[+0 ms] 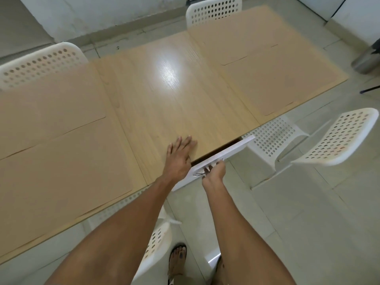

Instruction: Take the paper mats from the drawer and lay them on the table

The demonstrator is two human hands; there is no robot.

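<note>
Drawer (224, 154) barely ajar under the tabletop (174, 95): our right hand (213, 171) curls around its metal handle (200, 173), our left hand (180, 156) lies flat and open on the edge above. Paper mats (53, 140) cover both ends of the wood. White perforated chairs (337, 138) crowd us, one beside the drawer.

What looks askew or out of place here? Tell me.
The two mats at the left overlap crookedly, and one hangs past the table edge. The drawer is ajar; the right hand grips its handle, and the left hand lies flat on the tabletop.
</note>
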